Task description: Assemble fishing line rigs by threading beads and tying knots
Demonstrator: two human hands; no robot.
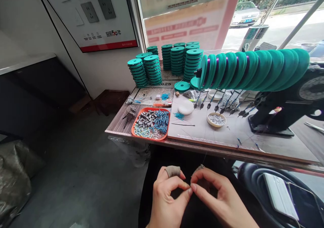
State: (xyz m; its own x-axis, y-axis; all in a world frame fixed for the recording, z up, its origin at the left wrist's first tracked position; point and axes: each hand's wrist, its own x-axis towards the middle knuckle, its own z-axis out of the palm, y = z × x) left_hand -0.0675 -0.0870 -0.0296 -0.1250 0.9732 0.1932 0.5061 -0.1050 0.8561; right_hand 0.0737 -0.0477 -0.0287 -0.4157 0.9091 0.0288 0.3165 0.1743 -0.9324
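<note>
Grip of left hand and right hand pinched nearly together, contents indiscernible; beyond, counter bears orange tray, green spools.

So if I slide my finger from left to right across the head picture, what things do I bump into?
Crinkly bag → brown wooden stool → orange tray → round white disc → round dish of beads → black stand.
</note>
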